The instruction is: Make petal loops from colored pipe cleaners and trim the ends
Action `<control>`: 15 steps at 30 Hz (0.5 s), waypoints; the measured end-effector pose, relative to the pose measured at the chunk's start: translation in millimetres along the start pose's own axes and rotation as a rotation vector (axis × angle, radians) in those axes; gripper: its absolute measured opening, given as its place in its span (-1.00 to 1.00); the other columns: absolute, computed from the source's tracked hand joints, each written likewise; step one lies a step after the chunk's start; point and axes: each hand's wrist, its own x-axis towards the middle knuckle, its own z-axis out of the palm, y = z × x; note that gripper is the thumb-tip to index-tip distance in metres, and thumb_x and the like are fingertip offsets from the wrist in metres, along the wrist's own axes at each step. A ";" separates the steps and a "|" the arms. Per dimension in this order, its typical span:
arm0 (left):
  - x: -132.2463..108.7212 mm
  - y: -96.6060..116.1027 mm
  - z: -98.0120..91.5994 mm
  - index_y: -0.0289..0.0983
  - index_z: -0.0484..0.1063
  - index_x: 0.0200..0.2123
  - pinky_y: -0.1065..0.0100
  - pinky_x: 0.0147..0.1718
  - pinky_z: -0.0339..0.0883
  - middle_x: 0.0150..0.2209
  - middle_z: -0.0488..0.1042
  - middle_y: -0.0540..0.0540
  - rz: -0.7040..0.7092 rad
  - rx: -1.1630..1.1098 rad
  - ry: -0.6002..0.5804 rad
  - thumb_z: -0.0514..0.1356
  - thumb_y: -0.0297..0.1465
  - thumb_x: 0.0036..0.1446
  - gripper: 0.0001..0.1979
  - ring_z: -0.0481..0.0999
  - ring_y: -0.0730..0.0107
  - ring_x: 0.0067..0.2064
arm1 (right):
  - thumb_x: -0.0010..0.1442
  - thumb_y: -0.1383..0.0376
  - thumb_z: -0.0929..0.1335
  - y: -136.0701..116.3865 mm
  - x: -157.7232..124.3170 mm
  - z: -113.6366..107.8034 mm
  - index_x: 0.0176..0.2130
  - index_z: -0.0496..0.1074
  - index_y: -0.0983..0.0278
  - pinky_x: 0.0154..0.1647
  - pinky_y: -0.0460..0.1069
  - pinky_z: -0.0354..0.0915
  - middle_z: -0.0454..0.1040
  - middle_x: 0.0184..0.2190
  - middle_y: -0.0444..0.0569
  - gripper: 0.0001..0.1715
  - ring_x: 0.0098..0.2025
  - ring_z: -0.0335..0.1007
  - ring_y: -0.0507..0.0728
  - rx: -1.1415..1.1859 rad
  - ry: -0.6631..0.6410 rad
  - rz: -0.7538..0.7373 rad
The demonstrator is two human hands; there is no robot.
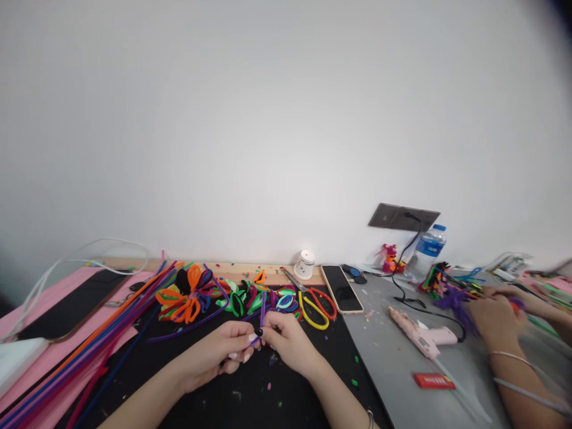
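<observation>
Near the middle of the black mat (214, 393), my left hand (223, 351) and my right hand (288, 341) meet fingertip to fingertip. Both pinch a purple pipe cleaner (262, 308), whose upper part sticks up between them. A small dark piece shows where the fingertips come together, too small to name. Just beyond my hands lies a row of looped pipe-cleaner pieces in green, black and purple (236, 301). An orange pipe-cleaner flower (190, 295) sits to their left, and a long purple pipe cleaner (190, 329) curves below it.
Scissors (315, 307), a phone (343, 289) and a paper cup (304, 264) are behind my right hand. Long pipe cleaners (120, 316) lie left. Rightward are a glue gun (422, 336), a red box (433, 381), a bottle (428, 250) and another person's hands (496, 319).
</observation>
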 end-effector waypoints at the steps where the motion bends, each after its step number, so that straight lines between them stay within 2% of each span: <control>1: 0.3 -0.1 0.3 -0.32 0.28 -0.49 0.45 -0.65 -0.32 -0.60 0.22 0.10 -0.002 0.009 0.004 0.23 -0.22 0.00 -0.71 -0.10 0.66 -0.63 | 0.10 0.41 0.27 1.0 0.1 0.1 -0.60 0.20 0.30 -0.55 -0.16 0.01 0.21 -0.64 -0.24 -0.73 -0.56 0.05 -0.05 -0.016 -0.002 -0.003; 8: 2.4 -2.8 1.0 -0.30 0.25 -0.51 0.44 -0.66 -0.33 -0.61 0.23 0.12 0.004 0.026 0.006 0.23 -0.20 -0.01 -0.70 -0.11 0.66 -0.64 | 0.13 0.39 0.27 4.2 0.1 -0.6 -0.58 0.20 0.29 -0.53 -0.15 0.03 0.20 -0.64 -0.24 -0.73 -0.56 0.07 -0.04 -0.165 -0.018 -0.021; 15: 4.1 -6.1 -0.9 -0.29 0.22 -0.53 0.44 -0.66 -0.31 -0.62 0.25 0.12 0.035 0.071 0.056 0.20 -0.19 0.01 -0.69 -0.09 0.68 -0.66 | 0.15 0.34 0.32 -3.7 0.2 -5.1 -0.48 0.36 0.26 -0.27 -0.04 0.11 0.36 -0.46 -0.11 -0.84 -0.34 0.18 0.07 -0.517 0.057 -0.266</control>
